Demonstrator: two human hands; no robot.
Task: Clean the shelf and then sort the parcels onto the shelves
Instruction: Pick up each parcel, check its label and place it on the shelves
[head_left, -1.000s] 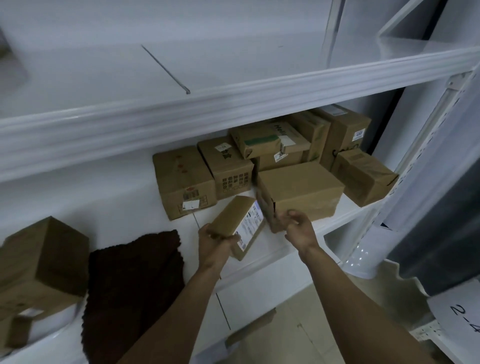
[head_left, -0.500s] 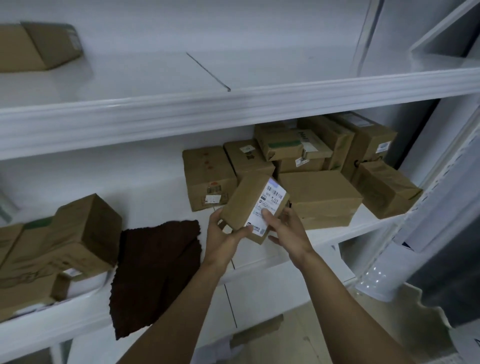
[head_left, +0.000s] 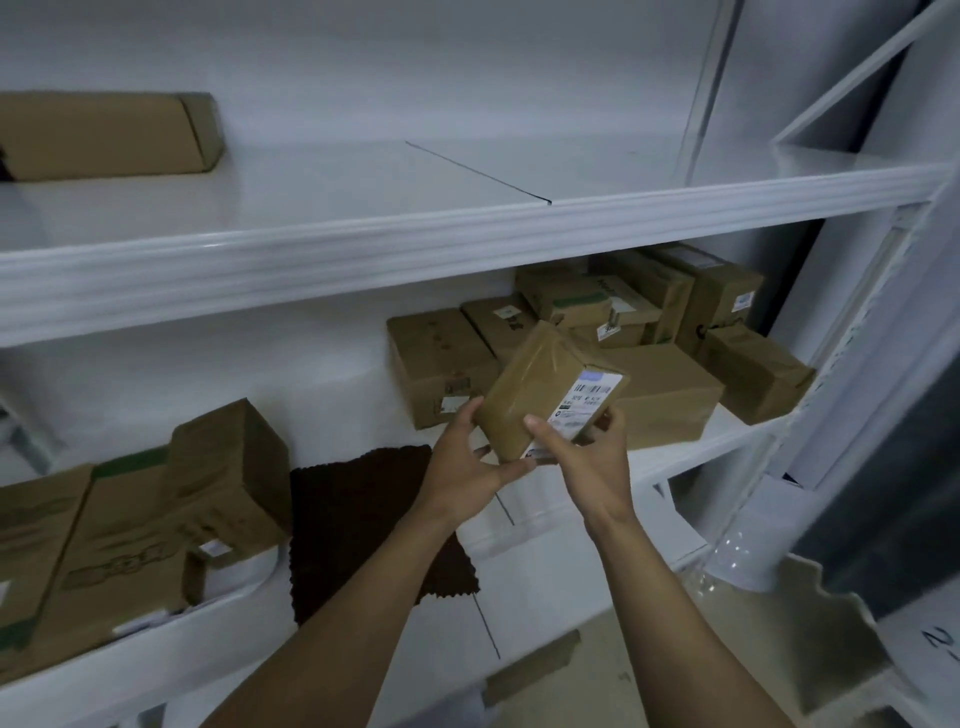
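Note:
I hold a small brown parcel (head_left: 535, 387) with a white barcode label in both hands, tilted, in front of the lower shelf (head_left: 696, 457). My left hand (head_left: 467, 470) grips its lower left corner; my right hand (head_left: 587, 457) grips its lower right edge, thumb on the label. Behind it, several brown parcels (head_left: 670, 343) are grouped on the lower shelf's right part. A dark brown cloth (head_left: 363, 519) lies on the lower shelf to the left of my hands, hanging over the front edge. The upper shelf (head_left: 363, 249) is white.
More brown boxes (head_left: 156, 525) are stacked at the lower shelf's left end. One long brown box (head_left: 104, 135) lies at the upper shelf's far left. A white upright post (head_left: 852, 415) stands at the right. A scrap of cardboard (head_left: 535, 667) lies on the floor below.
The parcel has been lifted off the lower shelf and raised. My right hand left the large box and joined the left on the parcel. The view has shifted up and left.

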